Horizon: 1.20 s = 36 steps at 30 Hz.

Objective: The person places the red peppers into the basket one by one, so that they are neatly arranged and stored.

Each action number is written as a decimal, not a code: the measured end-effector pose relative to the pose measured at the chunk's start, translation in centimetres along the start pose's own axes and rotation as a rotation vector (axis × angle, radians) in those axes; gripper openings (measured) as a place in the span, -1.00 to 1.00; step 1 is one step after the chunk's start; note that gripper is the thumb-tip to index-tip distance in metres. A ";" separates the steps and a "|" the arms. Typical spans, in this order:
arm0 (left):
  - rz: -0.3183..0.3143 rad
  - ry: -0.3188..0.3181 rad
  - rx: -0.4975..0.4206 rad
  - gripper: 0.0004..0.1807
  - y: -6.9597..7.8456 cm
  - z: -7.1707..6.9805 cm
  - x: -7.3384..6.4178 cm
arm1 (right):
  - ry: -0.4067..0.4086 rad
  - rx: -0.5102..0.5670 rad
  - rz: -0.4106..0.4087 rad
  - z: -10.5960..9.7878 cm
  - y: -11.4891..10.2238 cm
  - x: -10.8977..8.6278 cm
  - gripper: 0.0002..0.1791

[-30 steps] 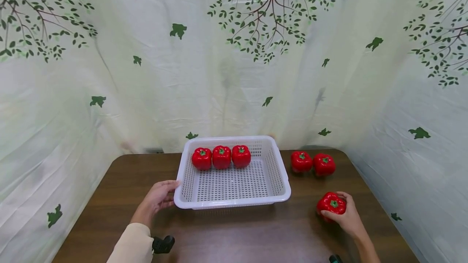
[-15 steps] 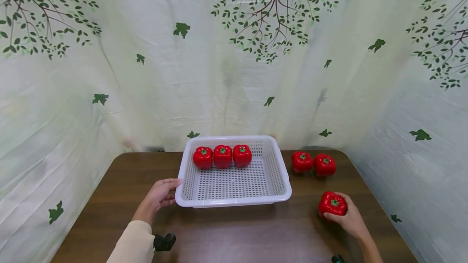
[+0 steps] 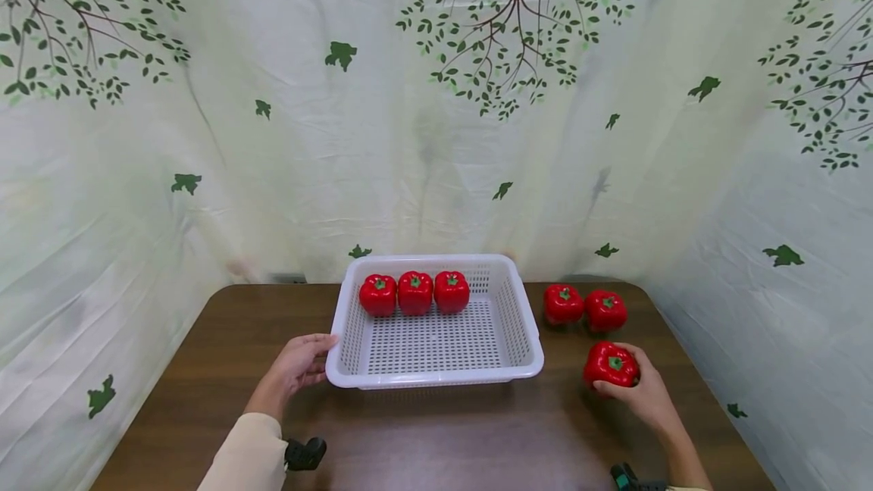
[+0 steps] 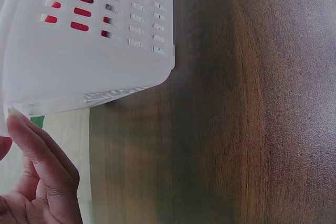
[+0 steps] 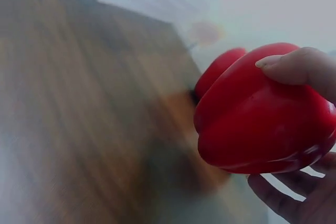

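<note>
Right hand (image 3: 644, 394) grips a red pepper (image 3: 605, 371) while the left hand (image 3: 300, 366) holds a white basket (image 3: 436, 380)

The right hand's thumb and fingers curl around opposite sides of the pepper, over the table's near right; its green stem faces up, its stem-to-base axis roughly upright. The left hand pinches the basket's left rim, fingers lightly bent. The basket's long axis runs left to right. Inside, along its far side, three peppers (image 3: 414, 305) form a row, stems up. Two peppers (image 3: 562, 311) sit far right on the brown table (image 3: 443, 438), before a leaf-printed curtain (image 3: 423, 150).
</note>
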<state>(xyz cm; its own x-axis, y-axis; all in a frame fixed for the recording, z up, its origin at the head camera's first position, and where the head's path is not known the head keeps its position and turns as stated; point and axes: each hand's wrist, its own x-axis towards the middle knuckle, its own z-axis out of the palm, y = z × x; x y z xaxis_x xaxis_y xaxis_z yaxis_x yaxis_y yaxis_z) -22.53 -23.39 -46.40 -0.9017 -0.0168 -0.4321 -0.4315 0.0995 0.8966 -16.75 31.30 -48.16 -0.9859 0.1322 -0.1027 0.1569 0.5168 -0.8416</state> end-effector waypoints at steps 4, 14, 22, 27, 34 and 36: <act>-0.001 0.006 0.010 -0.46 0.0 0.1 0.0 | 0.001 -0.006 -0.010 0.0 -1.3 0.5 -0.04; 0.002 -0.005 0.011 -0.42 0.0 -0.2 -0.2 | 0.010 0.024 -0.094 0.6 -4.4 1.4 -0.07; 0.010 -0.009 0.008 -0.46 -0.1 -0.1 -0.1 | 0.005 0.008 -0.173 1.2 -7.4 2.3 -0.04; 0.010 -0.007 0.011 -0.44 -0.1 0.0 0.0 | -0.011 0.023 -0.195 2.3 -9.4 3.0 -0.04; 0.004 -0.006 0.000 -0.45 0.1 0.0 0.0 | -0.038 0.085 -0.215 5.3 -12.1 4.5 0.00; 0.003 -0.007 -0.004 -0.46 0.0 0.0 0.1 | -0.047 0.091 -0.213 6.2 -12.8 4.9 0.00</act>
<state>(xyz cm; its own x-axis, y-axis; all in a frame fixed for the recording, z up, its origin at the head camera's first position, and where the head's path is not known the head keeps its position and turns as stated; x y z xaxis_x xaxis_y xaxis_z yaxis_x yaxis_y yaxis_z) -22.61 -23.42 -46.41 -0.9028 -0.0097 -0.4299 -0.4288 0.0956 0.8983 -23.93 20.13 -41.17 -0.9982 -0.0124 0.0594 -0.0586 0.4498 -0.8912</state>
